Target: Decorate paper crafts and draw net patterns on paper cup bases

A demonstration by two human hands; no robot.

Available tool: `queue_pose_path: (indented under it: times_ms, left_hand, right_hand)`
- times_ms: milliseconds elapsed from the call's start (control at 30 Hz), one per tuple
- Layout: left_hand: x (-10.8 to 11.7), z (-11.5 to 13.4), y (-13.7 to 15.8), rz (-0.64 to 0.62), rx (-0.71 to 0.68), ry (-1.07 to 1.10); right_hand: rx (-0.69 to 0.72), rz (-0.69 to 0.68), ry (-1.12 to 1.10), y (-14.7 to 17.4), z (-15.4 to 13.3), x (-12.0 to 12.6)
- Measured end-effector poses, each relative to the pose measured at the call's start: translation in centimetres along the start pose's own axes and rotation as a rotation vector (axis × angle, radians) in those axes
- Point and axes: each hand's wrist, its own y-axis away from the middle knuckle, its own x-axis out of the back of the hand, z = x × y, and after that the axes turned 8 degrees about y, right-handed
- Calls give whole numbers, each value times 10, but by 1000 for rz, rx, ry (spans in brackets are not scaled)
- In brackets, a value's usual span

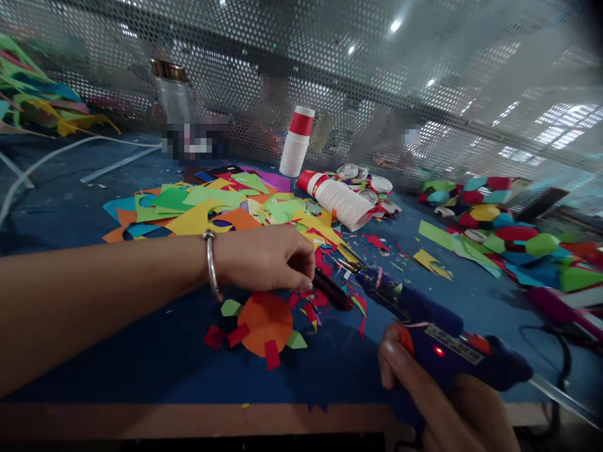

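My right hand (445,402) grips a blue hot glue gun (414,314) at the lower right. A finger lies by its orange trigger, a red light glows on its body, and a clear glue stick (560,398) sticks out behind. My left hand (268,254), with a silver bangle at the wrist, is closed in a pinch over small red scraps. Whatever its fingertips hold is hidden. Close beside them lies a dark, slim tool (333,290). Just below this hand is an orange paper circle (266,325), with red and light green paper pieces around its edge.
Coloured paper offcuts (207,204) are heaped beyond my left hand. Behind stand stacked paper cups (296,141), with another stack (342,199) lying on its side. Colourful paper crafts (513,242) crowd the right. A bottle (173,94) stands before the perforated screen (245,56).
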Motion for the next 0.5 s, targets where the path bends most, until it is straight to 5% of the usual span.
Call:
queue_pose_path:
  times_ms: [300, 500]
  left_hand:
    - [1, -23, -2, -2, 23, 257]
    - [-2, -28, -3, -15, 21, 414]
  right_hand:
    - [-211, 5, -82, 4, 3, -4]
    - [-104, -10, -76, -2, -4, -4]
